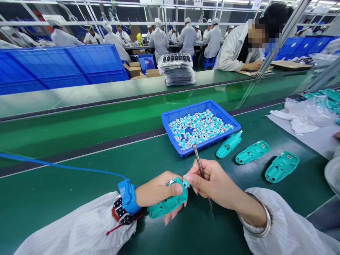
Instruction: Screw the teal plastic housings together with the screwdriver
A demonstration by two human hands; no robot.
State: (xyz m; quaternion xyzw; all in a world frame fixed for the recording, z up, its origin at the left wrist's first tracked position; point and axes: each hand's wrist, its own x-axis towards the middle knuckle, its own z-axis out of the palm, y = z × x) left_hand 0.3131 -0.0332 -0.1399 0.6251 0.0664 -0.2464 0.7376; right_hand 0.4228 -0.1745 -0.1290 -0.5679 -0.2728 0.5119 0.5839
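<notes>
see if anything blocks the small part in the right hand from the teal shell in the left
Nothing visible does: the small part in the right hand is at the end of the teal shell in the left hand. The left thumb lies on the shell beside that spot; the metal tool is off to the right.

Teal shell [168, 204] and small piece [186, 183] — both partly hidden by the hands [160, 189] [219, 184]

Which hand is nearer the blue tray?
Right. The right hand is just in front of the blue tray; the left hand, holding a teal shell, is a bit farther off, to the near left.
</notes>
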